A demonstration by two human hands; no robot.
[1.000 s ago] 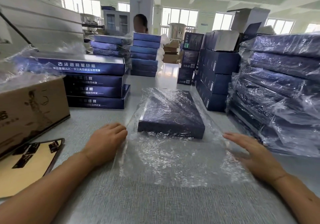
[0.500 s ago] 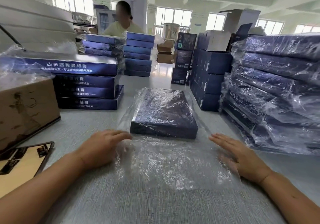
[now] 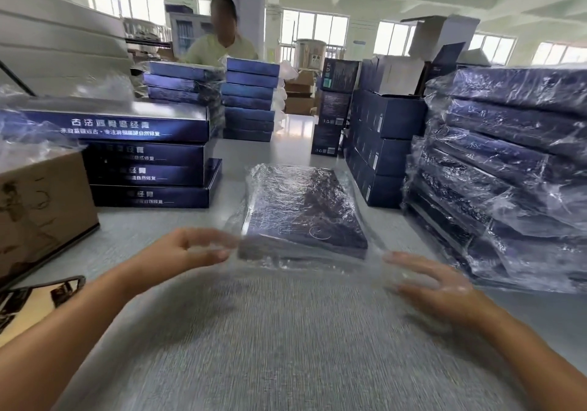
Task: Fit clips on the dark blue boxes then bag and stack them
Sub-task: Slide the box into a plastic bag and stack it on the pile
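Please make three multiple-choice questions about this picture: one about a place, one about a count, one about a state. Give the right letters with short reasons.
1. Where is the tall stack of bagged dark blue boxes?
A. right of the table
B. on the floor
C. on the brown carton

2. How many unbagged dark blue boxes with white text are in the near left stack?
A. one
B. four
C. nine

3. The dark blue box in the middle is:
A. bare
B. inside a clear plastic bag
C. standing open

Answers:
1 A, it stands along the right edge.
2 B, four printed sides show.
3 B, shiny film covers it, and the left hand pinches the film.
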